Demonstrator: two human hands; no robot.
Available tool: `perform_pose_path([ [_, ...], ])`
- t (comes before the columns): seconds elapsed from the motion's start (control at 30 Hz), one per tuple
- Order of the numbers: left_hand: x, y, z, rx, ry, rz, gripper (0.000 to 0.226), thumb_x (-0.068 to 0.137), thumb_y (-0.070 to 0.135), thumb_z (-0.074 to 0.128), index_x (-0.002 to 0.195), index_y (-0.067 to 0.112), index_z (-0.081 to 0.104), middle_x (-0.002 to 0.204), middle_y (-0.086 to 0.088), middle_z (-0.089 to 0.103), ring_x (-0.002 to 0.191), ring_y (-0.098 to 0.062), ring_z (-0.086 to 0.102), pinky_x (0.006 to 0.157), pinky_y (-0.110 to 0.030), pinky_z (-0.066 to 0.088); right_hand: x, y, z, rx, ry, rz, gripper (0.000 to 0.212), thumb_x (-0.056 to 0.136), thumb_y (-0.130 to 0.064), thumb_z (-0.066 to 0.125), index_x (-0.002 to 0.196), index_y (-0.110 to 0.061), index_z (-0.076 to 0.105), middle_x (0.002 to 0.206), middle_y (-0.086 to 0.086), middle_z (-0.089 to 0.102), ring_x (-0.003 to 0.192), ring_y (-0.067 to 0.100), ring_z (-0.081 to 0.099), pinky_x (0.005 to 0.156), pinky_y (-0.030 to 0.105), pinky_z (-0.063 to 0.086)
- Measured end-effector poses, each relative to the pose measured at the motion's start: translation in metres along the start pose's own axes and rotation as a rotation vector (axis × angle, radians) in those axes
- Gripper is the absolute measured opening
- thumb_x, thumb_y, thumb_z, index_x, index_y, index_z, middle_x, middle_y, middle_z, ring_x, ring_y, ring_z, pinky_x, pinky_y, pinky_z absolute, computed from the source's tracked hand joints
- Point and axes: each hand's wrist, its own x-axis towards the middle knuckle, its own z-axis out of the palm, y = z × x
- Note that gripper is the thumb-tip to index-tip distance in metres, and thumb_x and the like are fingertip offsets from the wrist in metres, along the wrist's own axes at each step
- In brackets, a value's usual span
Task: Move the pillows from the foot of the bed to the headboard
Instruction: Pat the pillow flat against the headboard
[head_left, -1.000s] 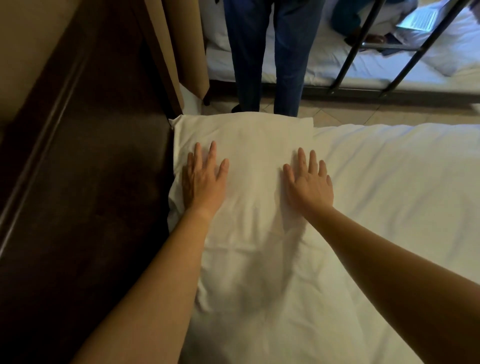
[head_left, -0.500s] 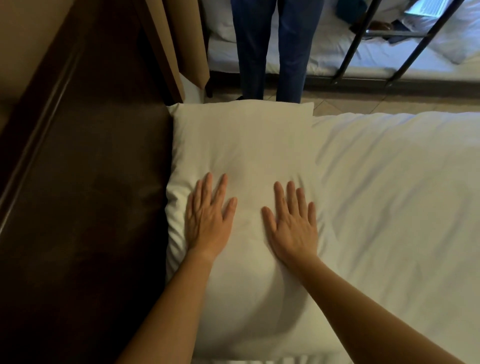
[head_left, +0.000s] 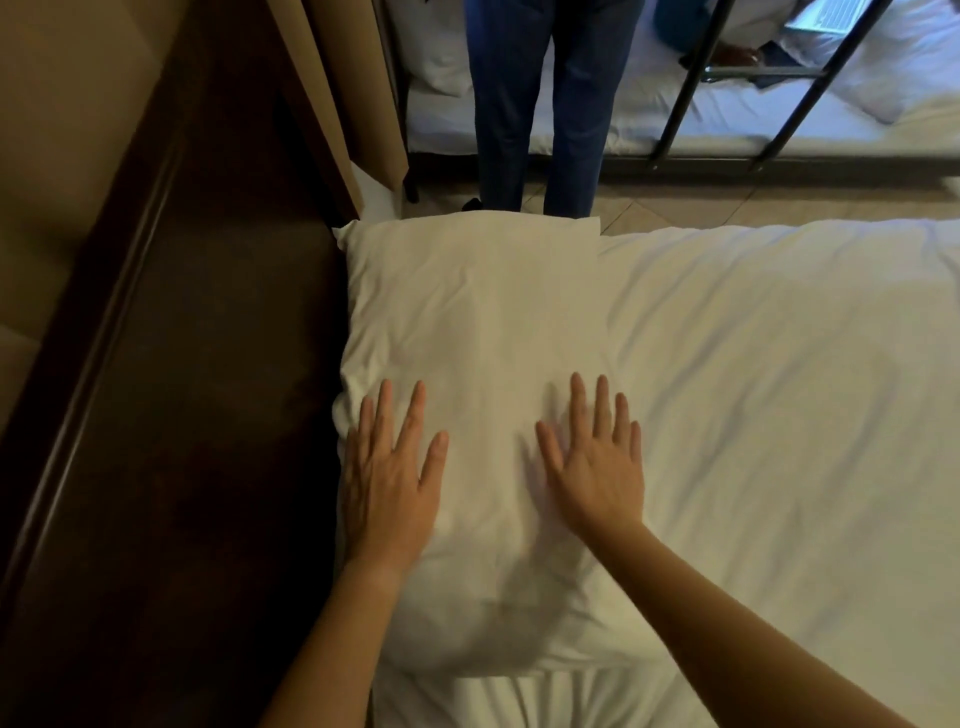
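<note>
A white pillow (head_left: 478, 322) lies flat on the white bed (head_left: 779, 415), its long left side against the dark wooden headboard (head_left: 197, 415). My left hand (head_left: 389, 478) rests palm down on the pillow's near left part, fingers spread. Beside it, my right hand (head_left: 592, 462) lies flat on the near right part of the same pillow, fingers apart. Neither hand grips anything. Only this one pillow shows.
A person in blue trousers (head_left: 550, 104) stands on the tiled floor just beyond the pillow's far end. Behind them is another white bed (head_left: 675, 119) with a black metal ladder (head_left: 727, 83). Beige curtains (head_left: 332, 83) hang at the upper left.
Both hands have slid back along the pillow toward me, from its far part to its near part. More of the pillow's near end shows now.
</note>
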Motion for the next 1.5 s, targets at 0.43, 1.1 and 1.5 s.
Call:
perform_pose_path([
  [0.43,-0.08,-0.023,0.054,0.113,-0.01,-0.027,0.068,0.107,0.058,0.036,0.169,0.032,0.03,0.177,-0.003,0.024,0.162,-0.027,0.025,0.131,-0.047,0.02,-0.06,0.023,0.048,-0.084,-0.145,-0.145,0.075,0.104,-0.075,0.001,0.165,-0.039,-0.025,0.173,-0.009,-0.027,0.161,0.018,-0.024,0.131,0.048,-0.012],
  [1.1,-0.101,-0.01,0.032,0.037,0.098,-0.035,0.065,0.106,0.046,0.048,0.166,0.024,0.038,0.176,-0.013,0.024,0.162,-0.038,0.02,0.132,-0.052,0.015,-0.1,0.04,0.033,0.007,-0.064,-0.077,0.085,0.105,-0.076,0.012,0.17,-0.027,-0.014,0.175,-0.004,-0.022,0.163,0.018,-0.018,0.133,0.044,-0.006],
  [1.5,-0.122,-0.021,0.06,0.074,0.001,-0.024,0.065,0.107,0.053,0.037,0.167,0.028,0.036,0.177,-0.006,0.024,0.162,-0.033,0.024,0.129,-0.053,0.024,-0.115,0.055,0.068,-0.067,-0.13,-0.155,0.081,0.104,-0.078,0.013,0.167,-0.038,-0.02,0.175,-0.012,-0.021,0.162,0.014,-0.021,0.133,0.043,-0.007],
])
